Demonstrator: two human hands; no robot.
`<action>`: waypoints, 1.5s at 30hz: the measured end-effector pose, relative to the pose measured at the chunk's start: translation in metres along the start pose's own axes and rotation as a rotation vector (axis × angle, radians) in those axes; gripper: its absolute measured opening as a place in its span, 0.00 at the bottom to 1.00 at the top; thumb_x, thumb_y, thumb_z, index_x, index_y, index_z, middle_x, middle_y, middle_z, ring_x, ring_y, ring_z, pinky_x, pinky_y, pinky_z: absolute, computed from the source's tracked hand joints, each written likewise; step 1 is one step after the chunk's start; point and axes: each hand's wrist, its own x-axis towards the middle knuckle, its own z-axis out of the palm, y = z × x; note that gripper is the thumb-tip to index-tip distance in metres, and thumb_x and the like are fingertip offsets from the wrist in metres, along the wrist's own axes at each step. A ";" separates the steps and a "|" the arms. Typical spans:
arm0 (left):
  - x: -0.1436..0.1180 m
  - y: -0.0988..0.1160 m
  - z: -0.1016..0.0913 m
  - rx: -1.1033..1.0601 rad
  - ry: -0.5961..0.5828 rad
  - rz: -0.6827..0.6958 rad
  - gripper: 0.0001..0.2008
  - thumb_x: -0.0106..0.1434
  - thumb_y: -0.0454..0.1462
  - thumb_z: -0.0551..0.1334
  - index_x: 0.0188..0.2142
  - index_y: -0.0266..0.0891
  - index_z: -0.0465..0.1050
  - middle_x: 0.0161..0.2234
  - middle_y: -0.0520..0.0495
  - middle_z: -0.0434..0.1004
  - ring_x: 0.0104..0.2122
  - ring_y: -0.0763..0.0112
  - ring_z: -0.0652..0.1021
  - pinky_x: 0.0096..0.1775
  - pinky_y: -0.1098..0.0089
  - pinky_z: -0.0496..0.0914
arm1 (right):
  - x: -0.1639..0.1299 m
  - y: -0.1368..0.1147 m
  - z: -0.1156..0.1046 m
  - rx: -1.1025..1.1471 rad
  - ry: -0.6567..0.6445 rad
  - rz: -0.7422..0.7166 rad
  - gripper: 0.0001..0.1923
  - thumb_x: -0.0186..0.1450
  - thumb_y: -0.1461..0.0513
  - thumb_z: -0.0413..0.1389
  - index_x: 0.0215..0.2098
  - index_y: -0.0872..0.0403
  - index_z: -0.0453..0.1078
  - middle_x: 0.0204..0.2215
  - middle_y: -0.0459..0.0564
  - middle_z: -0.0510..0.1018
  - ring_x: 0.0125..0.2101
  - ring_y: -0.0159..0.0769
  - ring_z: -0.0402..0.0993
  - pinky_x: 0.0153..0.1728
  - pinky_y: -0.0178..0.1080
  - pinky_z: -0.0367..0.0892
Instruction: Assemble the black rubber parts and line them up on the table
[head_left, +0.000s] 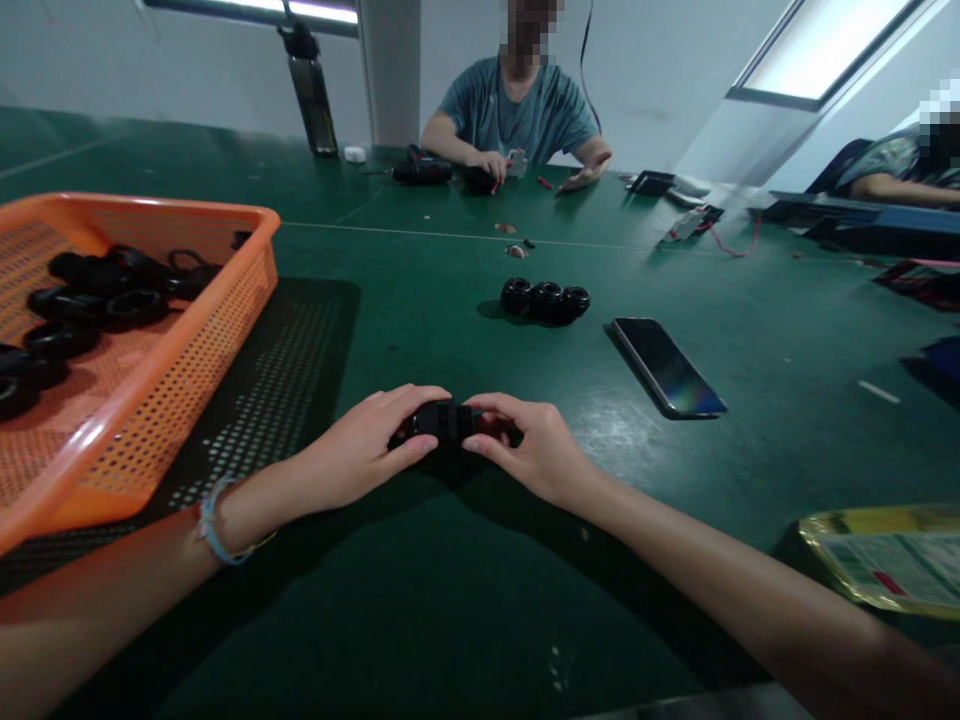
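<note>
My left hand [367,450] and my right hand [536,450] meet at the middle of the green table [450,600], both gripping one small black part [442,420] between thumbs and fingers. Much of the part is hidden by my fingers. A short row of three black ring-shaped parts [545,300] lies on the table beyond my hands. An orange perforated basket [187,330] at the left holds several more black rings [97,290].
A dark phone [666,366] lies face up right of my hands. A yellow-rimmed tray [885,560] sits at the right edge. Across the table a person in a teal shirt [517,110] handles small parts; another person [900,165] sits far right. A dark bottle [311,85] stands at the back.
</note>
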 end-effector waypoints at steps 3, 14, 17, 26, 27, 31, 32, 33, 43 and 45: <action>0.000 0.000 0.000 -0.001 -0.003 -0.004 0.19 0.64 0.43 0.49 0.52 0.38 0.60 0.47 0.42 0.70 0.46 0.60 0.71 0.48 0.60 0.64 | 0.000 0.000 0.000 0.000 -0.001 0.004 0.12 0.58 0.63 0.59 0.41 0.55 0.71 0.23 0.42 0.73 0.21 0.26 0.64 0.22 0.30 0.61; 0.000 0.000 -0.002 -0.002 -0.008 0.001 0.20 0.64 0.43 0.49 0.53 0.38 0.60 0.48 0.42 0.70 0.47 0.60 0.71 0.48 0.61 0.63 | 0.001 -0.002 0.000 -0.015 -0.008 0.006 0.10 0.59 0.62 0.58 0.41 0.54 0.71 0.23 0.42 0.74 0.20 0.25 0.65 0.22 0.29 0.60; 0.001 0.000 -0.001 0.002 -0.006 -0.006 0.20 0.64 0.42 0.49 0.53 0.38 0.60 0.48 0.42 0.70 0.47 0.60 0.71 0.48 0.61 0.63 | 0.002 -0.003 -0.001 -0.032 -0.018 0.014 0.10 0.59 0.63 0.58 0.40 0.55 0.71 0.22 0.42 0.73 0.20 0.25 0.65 0.22 0.29 0.60; 0.000 0.000 0.000 0.012 -0.004 0.000 0.20 0.64 0.43 0.49 0.53 0.39 0.60 0.48 0.42 0.70 0.47 0.60 0.71 0.47 0.61 0.64 | 0.003 -0.003 0.000 -0.074 -0.022 0.007 0.08 0.60 0.62 0.57 0.39 0.55 0.72 0.24 0.43 0.75 0.21 0.26 0.66 0.23 0.30 0.60; 0.000 0.000 0.000 0.011 -0.004 -0.001 0.20 0.64 0.43 0.49 0.53 0.39 0.60 0.48 0.42 0.70 0.47 0.60 0.71 0.47 0.61 0.64 | 0.003 -0.003 0.000 -0.073 -0.022 0.007 0.08 0.60 0.62 0.57 0.39 0.55 0.72 0.24 0.43 0.75 0.21 0.26 0.66 0.23 0.30 0.60; 0.000 0.000 0.000 0.008 -0.005 -0.008 0.20 0.63 0.43 0.49 0.53 0.39 0.60 0.48 0.42 0.70 0.47 0.60 0.71 0.48 0.60 0.64 | 0.003 -0.005 0.000 -0.084 -0.023 0.013 0.09 0.60 0.62 0.57 0.39 0.56 0.72 0.24 0.43 0.75 0.22 0.26 0.67 0.24 0.30 0.60; 0.000 0.000 0.000 0.008 -0.005 -0.009 0.20 0.63 0.43 0.49 0.53 0.39 0.60 0.48 0.42 0.70 0.47 0.60 0.71 0.48 0.60 0.64 | 0.003 -0.005 0.000 -0.087 -0.026 0.018 0.09 0.60 0.62 0.57 0.39 0.56 0.72 0.24 0.44 0.75 0.22 0.26 0.67 0.24 0.30 0.60; 0.000 0.000 0.000 0.009 -0.006 -0.008 0.20 0.63 0.43 0.49 0.53 0.39 0.60 0.48 0.42 0.70 0.47 0.60 0.71 0.48 0.61 0.63 | 0.004 -0.006 0.000 -0.092 -0.030 0.022 0.08 0.60 0.62 0.57 0.39 0.56 0.72 0.24 0.44 0.75 0.22 0.27 0.67 0.24 0.30 0.60; -0.001 0.001 -0.001 0.007 -0.011 -0.009 0.19 0.64 0.43 0.50 0.53 0.40 0.60 0.48 0.43 0.70 0.46 0.59 0.71 0.47 0.60 0.64 | 0.004 -0.010 -0.002 -0.118 -0.043 0.027 0.07 0.61 0.62 0.55 0.38 0.56 0.71 0.25 0.44 0.75 0.22 0.27 0.67 0.24 0.31 0.60; 0.000 0.001 -0.001 0.009 -0.009 -0.006 0.19 0.64 0.43 0.50 0.52 0.40 0.60 0.47 0.43 0.71 0.46 0.59 0.71 0.47 0.60 0.64 | 0.003 -0.010 -0.003 -0.122 -0.040 0.017 0.08 0.62 0.62 0.55 0.39 0.56 0.71 0.26 0.45 0.75 0.23 0.28 0.67 0.25 0.32 0.61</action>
